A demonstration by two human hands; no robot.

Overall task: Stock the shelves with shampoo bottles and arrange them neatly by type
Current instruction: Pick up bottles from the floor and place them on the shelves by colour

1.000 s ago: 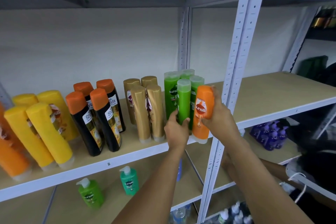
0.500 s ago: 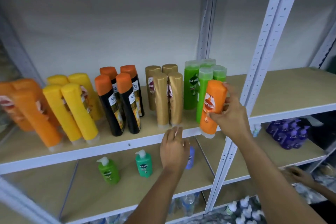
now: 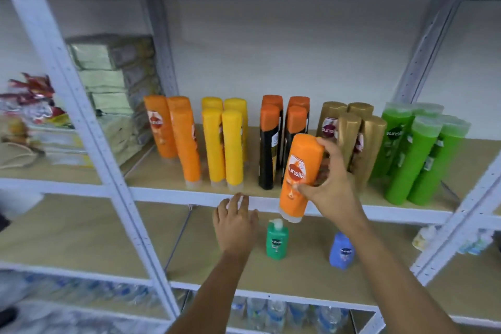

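The orange bottle (image 3: 298,179) is gripped around its middle by the right hand (image 3: 329,187), held in front of the shelf edge (image 3: 173,196). Nothing is held by the left hand (image 3: 235,224), fingers relaxed. The black bottles (image 3: 282,144) could be toppled if clipped on the way to the orange group (image 3: 173,135)

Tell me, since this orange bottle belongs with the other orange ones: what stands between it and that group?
In the head view, the yellow bottles and black bottles stand between the held orange bottle and the orange group.
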